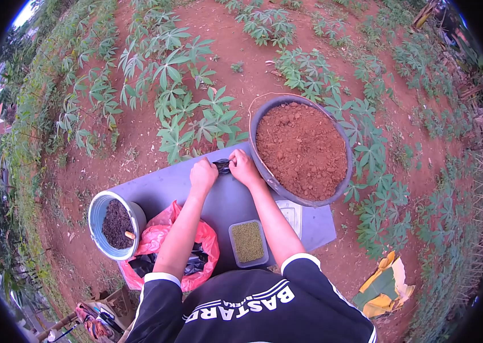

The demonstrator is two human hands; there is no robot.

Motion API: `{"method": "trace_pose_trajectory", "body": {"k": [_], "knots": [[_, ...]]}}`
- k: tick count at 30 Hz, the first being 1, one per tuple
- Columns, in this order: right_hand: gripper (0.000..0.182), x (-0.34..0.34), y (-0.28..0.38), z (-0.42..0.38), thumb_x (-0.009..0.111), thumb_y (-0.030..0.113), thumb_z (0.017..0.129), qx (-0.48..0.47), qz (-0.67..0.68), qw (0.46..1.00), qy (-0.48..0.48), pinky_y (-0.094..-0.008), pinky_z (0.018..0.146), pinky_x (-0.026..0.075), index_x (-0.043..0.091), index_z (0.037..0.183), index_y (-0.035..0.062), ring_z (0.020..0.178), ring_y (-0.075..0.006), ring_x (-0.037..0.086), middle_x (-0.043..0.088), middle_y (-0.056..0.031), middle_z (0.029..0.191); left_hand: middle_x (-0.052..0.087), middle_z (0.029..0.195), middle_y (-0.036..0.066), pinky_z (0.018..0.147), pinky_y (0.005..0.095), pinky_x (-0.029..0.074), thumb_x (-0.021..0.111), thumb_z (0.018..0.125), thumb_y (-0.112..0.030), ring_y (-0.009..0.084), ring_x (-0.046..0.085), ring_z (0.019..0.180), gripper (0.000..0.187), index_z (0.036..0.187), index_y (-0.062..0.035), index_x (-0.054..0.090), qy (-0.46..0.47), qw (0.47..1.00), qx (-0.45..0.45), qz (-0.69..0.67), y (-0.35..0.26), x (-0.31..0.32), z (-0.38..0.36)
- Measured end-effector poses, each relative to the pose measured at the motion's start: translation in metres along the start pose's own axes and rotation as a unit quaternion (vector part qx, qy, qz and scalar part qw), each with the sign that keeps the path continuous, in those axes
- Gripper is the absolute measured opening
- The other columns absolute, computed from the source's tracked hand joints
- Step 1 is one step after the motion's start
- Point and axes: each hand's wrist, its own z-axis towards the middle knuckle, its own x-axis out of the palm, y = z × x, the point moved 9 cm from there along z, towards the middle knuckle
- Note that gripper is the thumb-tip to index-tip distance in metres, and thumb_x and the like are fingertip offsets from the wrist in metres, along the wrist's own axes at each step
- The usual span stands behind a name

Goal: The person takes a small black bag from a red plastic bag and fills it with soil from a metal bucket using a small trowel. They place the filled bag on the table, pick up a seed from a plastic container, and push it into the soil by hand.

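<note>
A small black plastic bag is stretched between my two hands near the far edge of the table. My left hand is closed on its left side. On the other side, my right hand pinches the bag, close to the rim of a large dark basin filled with reddish soil. The fingertips are partly hidden. Between my forearms sits a clear square tub of small greenish grains.
A pail of dark soil with an orange-handled tool stands at the table's left. Beside it, a pink bag holds black plastic. The grey table stands among leafy plants. A yellow-green sack lies on the ground.
</note>
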Motion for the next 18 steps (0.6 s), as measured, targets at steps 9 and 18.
{"method": "trace_pose_trajectory", "body": {"k": [9,18], "knots": [[0.017,0.003,0.022,0.010,0.073,0.010,0.081,0.001,0.000,0.996,0.086,-0.0381,0.069,0.053,0.060,0.087,0.0011,0.071,-0.0265,0.063,0.061,-0.0114,0.081,0.072,0.073,0.014,0.046,0.0344,0.057,0.058,0.097,-0.033,0.0209,0.069,0.055,0.041,0.091,0.0069,0.066,0.153,0.875,-0.286,-0.360,0.035,0.068,-0.028],[0.019,0.007,0.003,-0.016,0.072,0.017,0.079,0.130,-0.012,0.984,0.125,-0.0414,0.072,0.054,0.061,0.078,0.0010,0.078,-0.0334,0.070,0.069,-0.0175,0.076,0.071,0.078,0.022,0.073,0.0460,0.058,0.066,0.086,-0.023,0.0365,0.072,0.076,0.026,0.088,0.0035,0.066,-0.062,0.991,-0.072,-0.093,0.015,0.005,-0.012]]}}
